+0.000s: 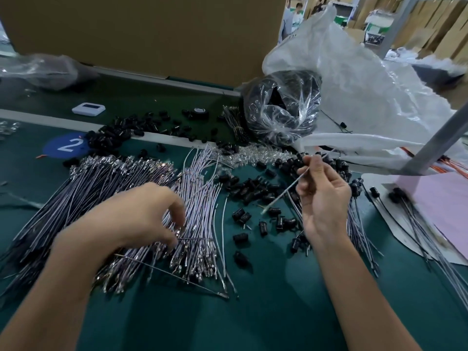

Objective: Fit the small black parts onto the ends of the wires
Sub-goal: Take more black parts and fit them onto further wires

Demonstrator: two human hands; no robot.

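the right hand (324,196) is raised at centre right of the frame, palm turned toward the camera, thumb and fingers pinching a single white wire (283,192); that wire slants from the fingertips down to the left, its lower end free above the green mat (253,320); the left hand (141,216) is well apart from it at centre left, knuckles up, fingers curled down onto a heap of white wires (202,193); a thin dark wire (195,239) sticks out rightward from its thumb tip, but the blur keeps me from telling whether the hand truly grips it; small black parts (253,191) lie scattered on the mat between and beyond the two hands, with more in a loose drift toward the upper left; a fan of dark wires (76,193) fills the left side; a clear bag (283,107) stuffed with black pieces sits at upper centre, against a big crumpled white sack (367,84); a blue disc (67,145) marked 2 lies at middle left; a cardboard box (152,34) stands along the top
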